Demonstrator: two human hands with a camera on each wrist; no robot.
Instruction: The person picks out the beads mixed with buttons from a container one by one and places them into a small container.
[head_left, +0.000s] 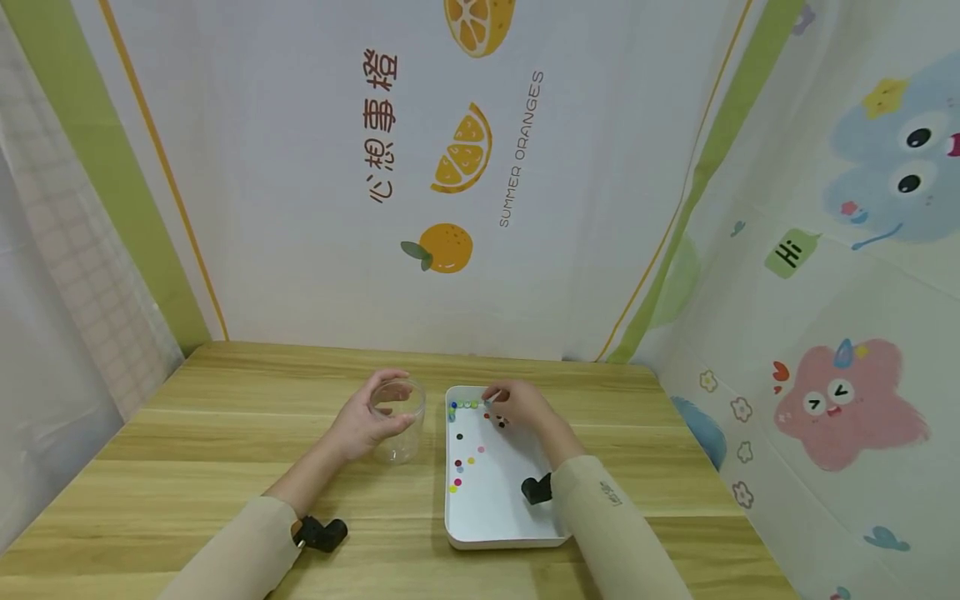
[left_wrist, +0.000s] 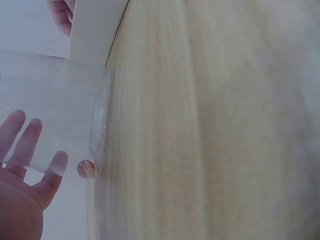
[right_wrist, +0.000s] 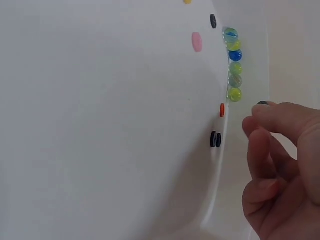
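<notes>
My left hand (head_left: 372,414) is wrapped round a clear plastic jar (head_left: 399,421) standing on the wooden table just left of a white tray (head_left: 502,542). Through the jar wall (left_wrist: 55,100) my left fingers (left_wrist: 30,135) show, and one orange-streaked marble (left_wrist: 86,169) lies inside. My right hand (head_left: 504,397) reaches into the tray's far end. Its thumb and forefinger (right_wrist: 272,114) are curled into a pinch with a small dark bead (right_wrist: 262,103) at the fingertip. Beside it, a row of several green and blue marbles (right_wrist: 234,65) lines the far wall.
Flat coloured discs lie on the tray floor (right_wrist: 100,125): a pink one (right_wrist: 197,42), a red one (right_wrist: 222,110), two black ones (right_wrist: 215,139), with more at the tray's left side (head_left: 459,473). Printed curtain walls enclose the table on three sides.
</notes>
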